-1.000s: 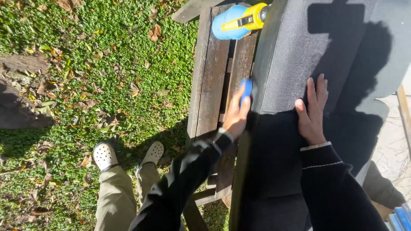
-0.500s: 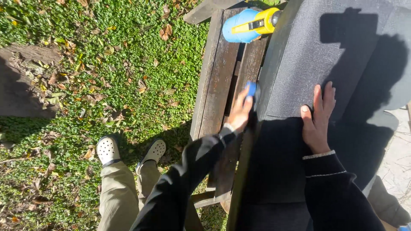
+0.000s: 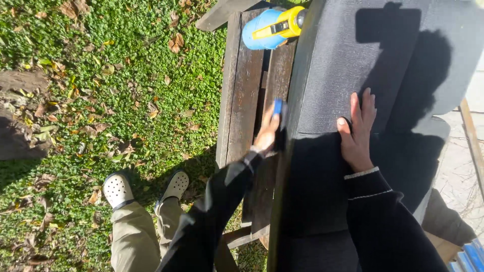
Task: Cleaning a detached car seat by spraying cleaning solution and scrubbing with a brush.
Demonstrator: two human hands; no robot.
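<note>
My left hand (image 3: 266, 134) grips a small blue tool (image 3: 278, 108) and holds it against the left edge of a dark grey fabric-covered panel (image 3: 343, 65). My right hand (image 3: 357, 132) lies flat on top of the panel, fingers spread, at the line where sun meets shadow. The panel rests on a dark wooden slatted bench (image 3: 244, 90). Both my sleeves are black.
A blue and yellow power tool (image 3: 272, 29) lies at the far end of the bench. Grass with dry leaves (image 3: 126, 85) lies to the left. My feet in white clogs (image 3: 117, 189) stand on it. Blue items (image 3: 469, 257) sit at the lower right corner.
My left hand with the blue tool has stayed at the panel's edge, shifting slightly along it. My right hand remains flat on the panel. The view has shifted a little.
</note>
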